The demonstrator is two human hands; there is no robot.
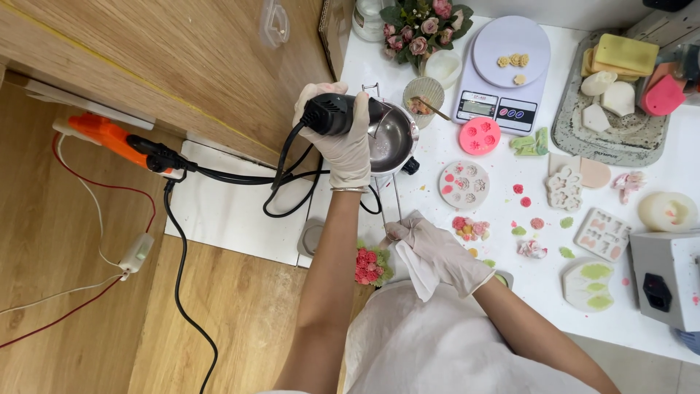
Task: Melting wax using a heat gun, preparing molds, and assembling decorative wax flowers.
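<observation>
My left hand [344, 146], in a white glove, grips a black corded heat tool [332, 114] whose nozzle points into a small metal pot [392, 140] at the table's left edge. The pot sits on a wire stand. Lower down, my right hand [440, 252], also gloved, rests on the white table [503, 219] and holds a crumpled white cloth [419, 276]. A small cluster of pink and green wax flowers [370, 266] lies just left of that hand.
A kitchen scale [503, 73] carries small yellow flowers. Near it are a pink silicone mould [480, 136], a round white mould [464, 184], a glass cup with a spoon [424, 95] and a tray of wax blocks [620, 102]. The tool's cable runs to an orange power strip [109, 135].
</observation>
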